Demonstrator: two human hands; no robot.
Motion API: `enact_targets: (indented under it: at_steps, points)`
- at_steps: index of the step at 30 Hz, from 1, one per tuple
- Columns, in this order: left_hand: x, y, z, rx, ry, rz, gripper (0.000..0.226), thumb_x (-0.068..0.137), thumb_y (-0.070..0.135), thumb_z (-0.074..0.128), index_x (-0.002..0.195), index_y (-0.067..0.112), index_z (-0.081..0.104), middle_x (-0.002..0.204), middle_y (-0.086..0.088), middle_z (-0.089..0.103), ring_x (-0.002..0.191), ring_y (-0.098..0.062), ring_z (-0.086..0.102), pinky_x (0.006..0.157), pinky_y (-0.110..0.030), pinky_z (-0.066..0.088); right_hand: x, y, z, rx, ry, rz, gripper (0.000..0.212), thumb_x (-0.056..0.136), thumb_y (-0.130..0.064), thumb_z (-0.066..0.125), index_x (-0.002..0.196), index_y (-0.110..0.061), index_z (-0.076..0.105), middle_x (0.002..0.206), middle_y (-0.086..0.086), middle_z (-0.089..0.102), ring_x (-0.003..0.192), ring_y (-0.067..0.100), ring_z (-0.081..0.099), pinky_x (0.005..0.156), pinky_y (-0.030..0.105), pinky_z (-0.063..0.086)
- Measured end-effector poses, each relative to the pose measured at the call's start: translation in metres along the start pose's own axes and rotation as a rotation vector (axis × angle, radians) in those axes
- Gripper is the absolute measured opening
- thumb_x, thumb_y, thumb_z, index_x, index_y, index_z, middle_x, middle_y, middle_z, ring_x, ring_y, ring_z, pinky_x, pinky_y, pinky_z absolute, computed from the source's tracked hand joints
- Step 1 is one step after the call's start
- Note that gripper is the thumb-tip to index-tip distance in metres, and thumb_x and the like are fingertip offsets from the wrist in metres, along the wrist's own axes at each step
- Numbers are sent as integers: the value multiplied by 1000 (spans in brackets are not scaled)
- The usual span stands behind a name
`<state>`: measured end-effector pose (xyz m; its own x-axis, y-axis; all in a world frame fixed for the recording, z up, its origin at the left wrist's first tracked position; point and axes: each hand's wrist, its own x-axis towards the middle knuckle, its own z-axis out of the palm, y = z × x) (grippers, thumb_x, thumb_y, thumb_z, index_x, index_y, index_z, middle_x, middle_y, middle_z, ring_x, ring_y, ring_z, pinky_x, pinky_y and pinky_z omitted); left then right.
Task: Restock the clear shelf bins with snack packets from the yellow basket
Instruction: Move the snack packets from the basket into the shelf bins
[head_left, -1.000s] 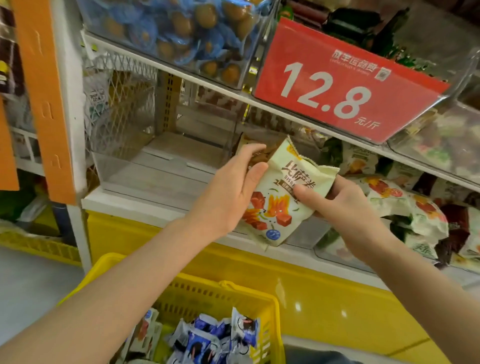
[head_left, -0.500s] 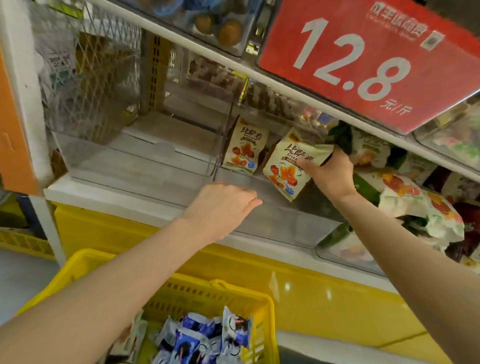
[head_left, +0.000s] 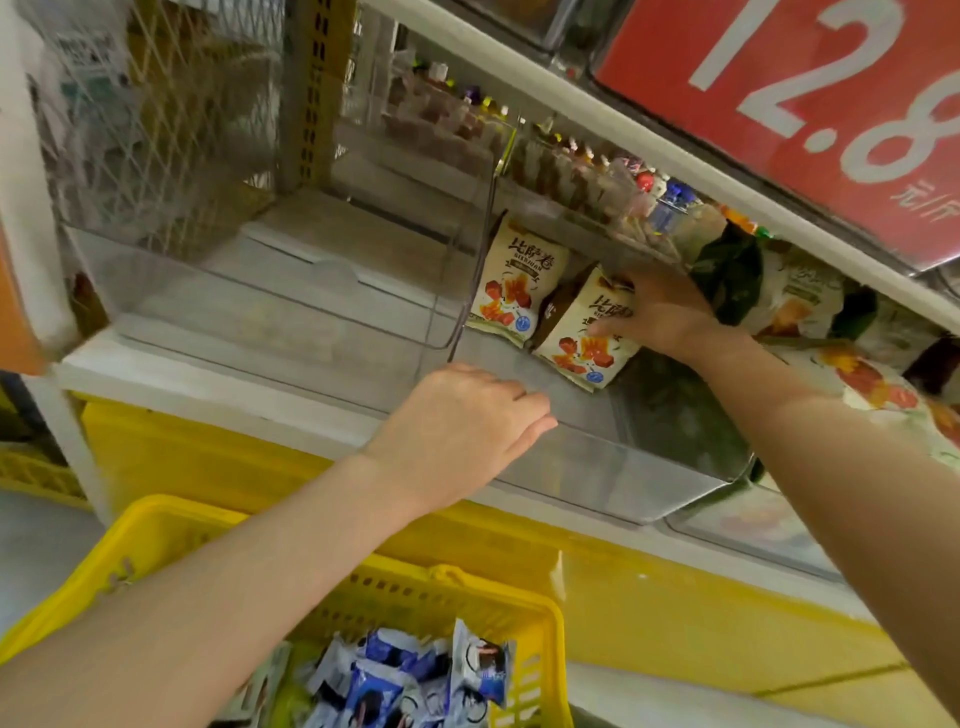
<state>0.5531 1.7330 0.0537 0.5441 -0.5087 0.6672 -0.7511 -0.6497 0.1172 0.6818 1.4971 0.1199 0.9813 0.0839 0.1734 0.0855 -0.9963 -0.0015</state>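
The right hand (head_left: 660, 312) reaches into the middle clear bin (head_left: 597, 467) on the shelf (head_left: 218, 384), its fingers clamped on a cream snack packet (head_left: 582, 338) that stands tilted near the back of the bin. The hand covers the packet's upper right corner, so part of its print is hidden. A second cream packet (head_left: 506, 283) leans upright just to its left, against the bin's left wall; the two look to be touching, though the dark gap between them makes that hard to judge.

The left hand (head_left: 457, 426) lies palm down over the front rim of the same bin, fingers curled loosely and holding nothing; whether the fingertips press the plastic cannot be told.

The left-hand clear bin (head_left: 260, 301) has no packets in it. At the right edge of the shelf, green and floral packets (head_left: 779, 296) are heaped, partly behind the right forearm and cut off by the frame.

Below the shelf, the yellow basket (head_left: 166, 525) holds blue-and-white packets (head_left: 410, 680), blurred and cropped at the bottom edge. Above, a red price sign (head_left: 810, 104) is cut off; only "12.8" reads in part.
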Motion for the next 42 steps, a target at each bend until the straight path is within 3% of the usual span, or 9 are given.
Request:
enact_targets:
  at_steps: [7,14,17,21,24,30,35,38,42]
  points:
    - [0,1,-2,-12,-42,-9,33,95,31,39,81,19,67,62,5,63,52,-10,57,54,-19,35,21,11,-2,-206,96,59,62,80,-37,70,133,-16,45,133,14,53,120,35,52,99,45,45]
    - [-1,1,0,-38,-71,-13,37,96,32,35,82,20,67,64,6,63,53,-9,57,52,-21,44,34,19,-1,38,-1,-63,51,87,-17,63,135,-17,46,137,13,51,125,34,49,100,43,42]
    - [-1,1,0,-34,-65,-17,36,96,32,36,81,20,66,64,6,62,54,-9,57,52,-20,41,38,27,-9,16,-42,-72,50,87,-14,62,135,-15,47,136,17,51,124,36,49,100,45,43]
    - [-1,1,3,-20,-64,-23,34,96,31,37,79,21,65,63,7,61,53,-8,55,54,-19,37,33,23,-1,-205,160,3,42,91,-13,55,133,-15,51,129,20,53,119,40,49,101,50,42]
    - [-2,1,5,-18,-72,-29,36,96,32,34,80,21,64,66,7,62,56,-8,56,56,-21,43,28,9,13,-197,274,28,42,95,-6,44,136,-13,45,135,19,49,125,39,46,104,48,40]
    - [-3,4,0,4,-117,-34,43,98,35,24,89,21,64,76,7,65,65,-10,60,63,-26,49,16,-4,11,-19,135,92,48,97,-19,46,142,-13,32,142,12,41,127,30,43,106,42,39]
    - [-9,14,-13,47,-185,-75,48,96,38,15,119,19,53,111,1,62,101,-16,57,88,-32,44,-37,-35,-2,180,96,90,38,100,-30,36,134,-13,39,129,16,52,113,30,54,92,39,47]
    - [-19,27,-27,105,-202,-146,50,96,38,13,126,17,48,119,-1,55,109,-17,50,95,-33,41,-91,-60,-5,266,121,-7,42,99,-39,33,133,-17,45,131,8,53,116,23,54,95,36,45]
    - [-49,42,-57,86,-144,-213,39,96,29,29,120,12,55,114,-4,59,106,-19,54,91,-33,45,-168,-86,-2,283,38,-162,39,99,-36,35,131,-17,47,132,3,54,121,20,51,99,31,39]
